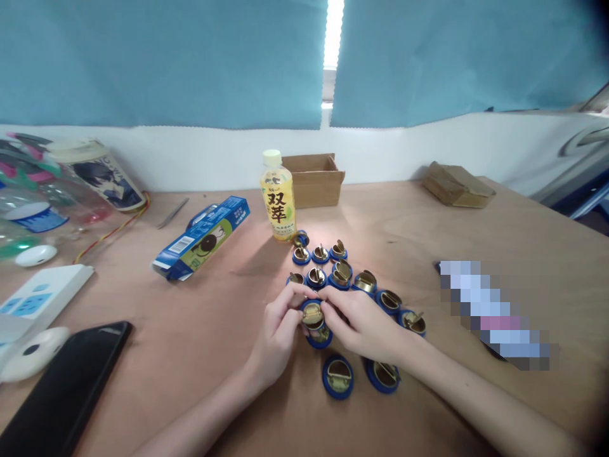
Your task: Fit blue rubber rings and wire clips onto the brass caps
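Note:
Thumb and fingers of my left hand [284,320] pinch the left side of a round blue badge [313,313] with a gold metal clip back. From the other side, my right hand [354,317] grips the same badge. Just under it sits another blue badge [318,337], partly covered. Two more, a closer badge [338,377] and a badge to its right [382,376], lie near my right wrist. Beyond my hands several similar badges lie gold side up, such as a badge [316,277] in the middle; some of their clips stand raised.
Behind the badges stand a yellow drink bottle [278,203] and an open cardboard box [316,184]. A blue biscuit box [202,238], a black phone [66,387] and clear plastic containers [45,203] are on the left. On the right lie a pixelated object [492,314] and a brown package [457,184].

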Tool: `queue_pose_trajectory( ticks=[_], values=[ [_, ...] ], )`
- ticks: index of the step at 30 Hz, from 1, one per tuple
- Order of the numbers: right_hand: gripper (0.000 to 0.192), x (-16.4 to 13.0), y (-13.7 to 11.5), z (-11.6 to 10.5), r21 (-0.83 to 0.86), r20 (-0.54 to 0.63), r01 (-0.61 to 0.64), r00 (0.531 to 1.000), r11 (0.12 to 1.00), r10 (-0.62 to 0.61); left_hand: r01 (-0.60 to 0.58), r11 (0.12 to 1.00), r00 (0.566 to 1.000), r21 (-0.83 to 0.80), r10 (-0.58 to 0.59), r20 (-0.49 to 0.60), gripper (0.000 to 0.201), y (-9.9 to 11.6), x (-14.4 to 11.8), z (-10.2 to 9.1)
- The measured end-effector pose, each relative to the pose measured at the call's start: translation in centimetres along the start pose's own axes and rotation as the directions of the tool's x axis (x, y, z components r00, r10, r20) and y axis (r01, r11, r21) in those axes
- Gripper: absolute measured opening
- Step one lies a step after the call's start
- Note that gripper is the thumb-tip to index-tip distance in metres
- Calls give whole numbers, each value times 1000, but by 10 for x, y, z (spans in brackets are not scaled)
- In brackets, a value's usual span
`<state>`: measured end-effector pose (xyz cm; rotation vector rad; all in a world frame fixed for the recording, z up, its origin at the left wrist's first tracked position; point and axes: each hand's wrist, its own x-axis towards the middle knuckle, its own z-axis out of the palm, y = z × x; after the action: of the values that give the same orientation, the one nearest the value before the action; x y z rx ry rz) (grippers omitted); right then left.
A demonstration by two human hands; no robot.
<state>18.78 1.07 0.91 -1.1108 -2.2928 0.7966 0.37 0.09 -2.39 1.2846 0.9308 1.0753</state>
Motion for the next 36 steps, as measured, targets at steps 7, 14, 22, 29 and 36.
queue_pose_trajectory(
  ticks=[7, 14, 22, 29, 36],
  values=[
    [20, 0, 1, 1, 5, 0, -7, 1000, 1000, 7, -10, 1000, 1000, 17, 11, -4, 24, -1, -1, -1],
    [20, 0, 1, 2, 9, 7, -10, 1000, 1000, 10, -3, 1000, 1000, 11, 3, -6, 22, 0, -1, -1],
    [20, 0, 2, 2, 6, 9, -9, 1000, 1000, 9, 4, 1000, 1000, 23, -4, -19, 22, 0, 0, 0],
    [20, 0, 2, 2, 9, 8, -7, 1000, 1000, 7, 6, 1000, 1000, 9, -6, -9, 22, 1, 0, 0],
    [20, 0, 1, 1, 15, 15, -11, 1000, 1000, 10, -9, 999, 1000, 35, 9, -3, 23, 2, 1, 0]
  ],
)
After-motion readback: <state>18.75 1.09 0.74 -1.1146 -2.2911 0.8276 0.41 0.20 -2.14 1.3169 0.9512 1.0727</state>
